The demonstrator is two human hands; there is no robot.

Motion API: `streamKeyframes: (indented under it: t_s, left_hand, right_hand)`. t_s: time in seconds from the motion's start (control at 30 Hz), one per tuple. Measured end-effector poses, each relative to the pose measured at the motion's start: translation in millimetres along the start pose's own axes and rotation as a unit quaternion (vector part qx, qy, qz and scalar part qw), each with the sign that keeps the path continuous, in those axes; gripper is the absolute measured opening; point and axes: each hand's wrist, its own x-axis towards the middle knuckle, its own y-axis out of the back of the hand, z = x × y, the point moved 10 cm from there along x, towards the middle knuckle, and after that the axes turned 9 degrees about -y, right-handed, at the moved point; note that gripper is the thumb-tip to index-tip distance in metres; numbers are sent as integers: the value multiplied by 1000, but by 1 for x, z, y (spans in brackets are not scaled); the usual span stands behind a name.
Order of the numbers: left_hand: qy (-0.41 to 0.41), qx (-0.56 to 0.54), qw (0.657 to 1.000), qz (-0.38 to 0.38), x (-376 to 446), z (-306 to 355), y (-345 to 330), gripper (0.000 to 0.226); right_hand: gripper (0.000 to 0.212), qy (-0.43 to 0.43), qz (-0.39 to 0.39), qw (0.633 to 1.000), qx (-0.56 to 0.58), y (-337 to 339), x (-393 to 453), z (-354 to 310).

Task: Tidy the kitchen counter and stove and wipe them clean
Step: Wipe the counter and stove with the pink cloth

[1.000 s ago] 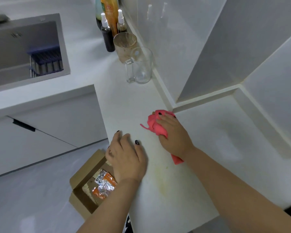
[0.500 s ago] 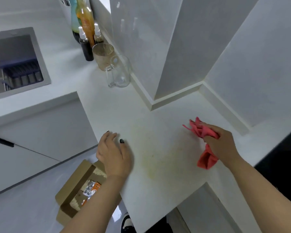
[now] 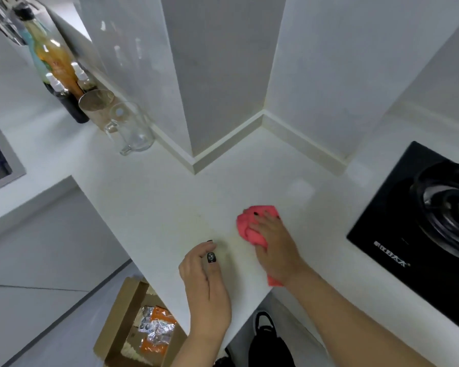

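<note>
Now your right hand [image 3: 272, 242], gripping the cloth [image 3: 252, 225], has swept back from the stove [image 3: 408, 221] toward the counter [image 3: 157, 202] stain; left hand [image 3: 206, 284] rests relaxed.

One head-worn wide-angle view looks steeply down, close over the white counter [image 3: 154, 197]; black stove [image 3: 398, 229] at three o'clock.

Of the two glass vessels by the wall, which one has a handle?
The clear glass mug, nearer the person, has the handle; the brownish tumbler behind it, beside the bottles, has none.
</note>
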Motion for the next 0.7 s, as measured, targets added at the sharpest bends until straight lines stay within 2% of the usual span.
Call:
streamKeyframes:
  t_s: [0.07,0.13,0.23,0.3,0.43,0.5,0.53,0.63,0.7]
  left_hand:
    - [-7,-9,1000,-25,4,18,-17,29]
    - [-24,-17,999,-36,9,35,-29,30]
    - [-30,-28,998,-51,20,55,-55,34]
    - [-18,-36,997,-67,25,61,-74,34]
    - [14,-47,994,-100,26,65,-114,37]
    - [19,-46,993,-104,25,68,-129,43]
    - [21,-46,994,-99,25,68,-136,46]
    - [24,-47,996,-77,30,71,-148,49]
    - [20,-36,997,-68,36,73,-153,50]
  right_hand:
    - [46,9,-27,999,31,-8,-5,-8]
    - [45,-68,-27,990,124,2,-2,3]
    - [46,-203,1,928,312,32,0,28]
    - [42,-264,68,885,377,64,0,49]
    - [23,-402,233,787,407,134,-6,128]
    - [17,-427,288,736,439,164,-1,161]
    - [18,-431,308,723,443,178,4,175]
    - [18,-429,346,715,431,219,25,206]
    - [18,-425,337,730,415,231,48,220]
